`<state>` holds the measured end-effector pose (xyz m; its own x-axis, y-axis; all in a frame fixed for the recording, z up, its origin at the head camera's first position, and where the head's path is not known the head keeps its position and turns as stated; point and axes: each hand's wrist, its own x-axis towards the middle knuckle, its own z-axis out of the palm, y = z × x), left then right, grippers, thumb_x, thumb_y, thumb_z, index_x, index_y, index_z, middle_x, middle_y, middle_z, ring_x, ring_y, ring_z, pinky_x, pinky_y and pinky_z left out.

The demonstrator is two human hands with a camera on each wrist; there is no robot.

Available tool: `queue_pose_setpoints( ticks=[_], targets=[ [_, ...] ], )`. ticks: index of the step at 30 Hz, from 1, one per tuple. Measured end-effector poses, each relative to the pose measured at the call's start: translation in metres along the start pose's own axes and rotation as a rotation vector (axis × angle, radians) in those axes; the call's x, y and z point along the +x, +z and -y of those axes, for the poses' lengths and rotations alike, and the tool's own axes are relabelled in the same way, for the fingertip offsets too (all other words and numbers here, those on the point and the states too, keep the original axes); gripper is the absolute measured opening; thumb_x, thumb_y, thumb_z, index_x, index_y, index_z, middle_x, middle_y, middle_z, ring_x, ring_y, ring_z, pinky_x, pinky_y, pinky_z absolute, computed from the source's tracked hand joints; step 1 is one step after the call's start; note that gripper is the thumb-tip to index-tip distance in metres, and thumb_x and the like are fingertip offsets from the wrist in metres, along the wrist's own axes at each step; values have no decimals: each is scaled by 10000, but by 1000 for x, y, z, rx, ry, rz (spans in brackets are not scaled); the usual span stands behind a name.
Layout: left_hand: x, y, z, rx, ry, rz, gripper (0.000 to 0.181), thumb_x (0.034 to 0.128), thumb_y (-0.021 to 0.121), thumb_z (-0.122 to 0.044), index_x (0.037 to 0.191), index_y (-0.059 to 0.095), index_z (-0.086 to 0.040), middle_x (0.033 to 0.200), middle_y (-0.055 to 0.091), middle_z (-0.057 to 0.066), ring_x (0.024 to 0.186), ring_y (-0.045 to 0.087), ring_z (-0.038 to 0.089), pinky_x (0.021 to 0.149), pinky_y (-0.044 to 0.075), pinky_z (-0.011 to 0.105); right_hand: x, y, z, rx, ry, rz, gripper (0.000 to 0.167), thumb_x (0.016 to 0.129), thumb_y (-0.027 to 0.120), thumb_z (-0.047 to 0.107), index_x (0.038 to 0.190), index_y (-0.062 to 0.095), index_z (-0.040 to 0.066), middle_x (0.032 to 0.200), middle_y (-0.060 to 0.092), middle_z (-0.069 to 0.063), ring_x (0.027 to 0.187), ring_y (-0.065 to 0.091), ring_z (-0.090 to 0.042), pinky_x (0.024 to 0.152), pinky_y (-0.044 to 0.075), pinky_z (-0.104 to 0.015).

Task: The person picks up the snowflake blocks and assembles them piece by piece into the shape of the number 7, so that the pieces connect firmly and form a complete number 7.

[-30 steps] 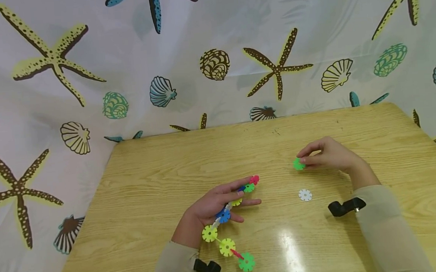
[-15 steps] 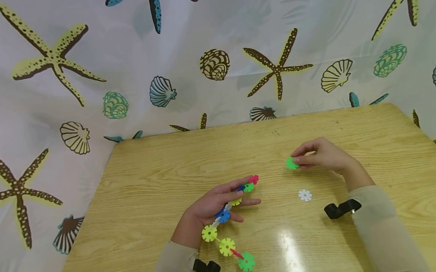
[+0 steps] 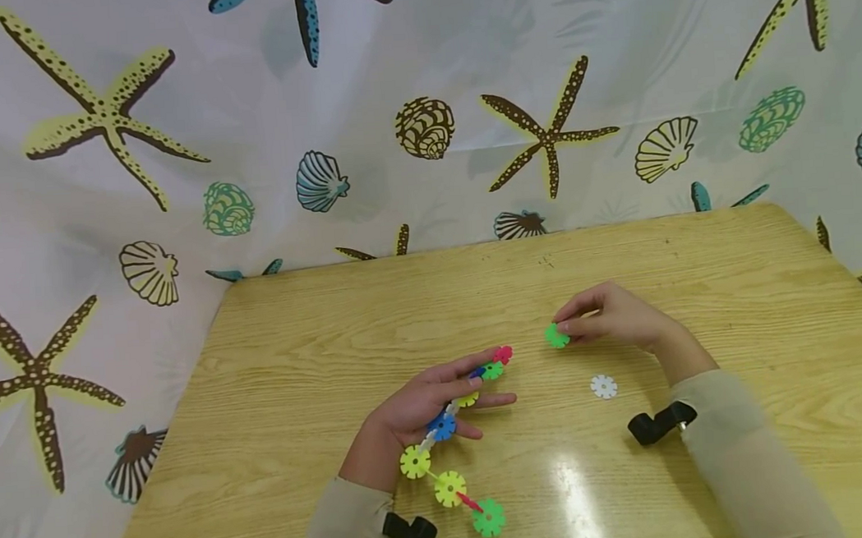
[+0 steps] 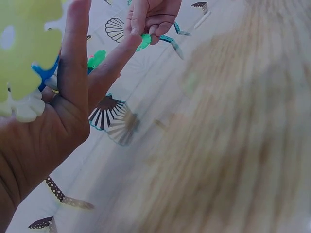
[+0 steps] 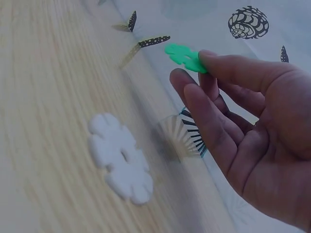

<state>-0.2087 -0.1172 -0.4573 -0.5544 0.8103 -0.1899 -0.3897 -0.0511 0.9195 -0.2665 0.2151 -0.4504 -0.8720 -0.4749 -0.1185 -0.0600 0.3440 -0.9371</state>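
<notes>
My left hand (image 3: pixel 427 397) holds a chain of linked snowflake discs, with thumb and index finger pinching near its upper end and the other fingers stretched out. A pink disc (image 3: pixel 504 354) tips the chain beyond the fingertips. Blue, white and yellow discs (image 3: pixel 415 462) run down past the palm, and a green disc (image 3: pixel 488 518) forms the lower end. To the right, my right hand (image 3: pixel 619 317) pinches a single green snowflake disc (image 5: pixel 186 58) by its edge, apart from the chain. A loose white snowflake disc (image 5: pixel 121 158) lies flat on the table below that hand.
The wooden table (image 3: pixel 316 333) stretches under both hands. Behind it hangs a white curtain (image 3: pixel 360 84) printed with starfish and shells, meeting the table's back edge. A black wrist mount (image 3: pixel 410 533) sits on the left sleeve and another mount (image 3: pixel 661 423) on the right.
My right hand has moved left with the green disc, closer to the pink tip of the chain. The left hand and its chain have stayed almost still.
</notes>
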Motion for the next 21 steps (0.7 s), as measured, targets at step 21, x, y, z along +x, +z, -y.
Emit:
queue_pose_setpoints(
  ticks=[21],
  targets=[
    [1, -2, 2, 3, 11, 10, 516, 1099, 379, -178, 1600, 258, -210, 1687, 119, 77, 1394, 490, 227, 735, 608, 248, 7, 17, 8, 67, 17, 35, 290, 965, 668, 131, 1155, 677, -88, 1017, 716, -86, 826, 717, -159, 792, 617, -331]
  ],
)
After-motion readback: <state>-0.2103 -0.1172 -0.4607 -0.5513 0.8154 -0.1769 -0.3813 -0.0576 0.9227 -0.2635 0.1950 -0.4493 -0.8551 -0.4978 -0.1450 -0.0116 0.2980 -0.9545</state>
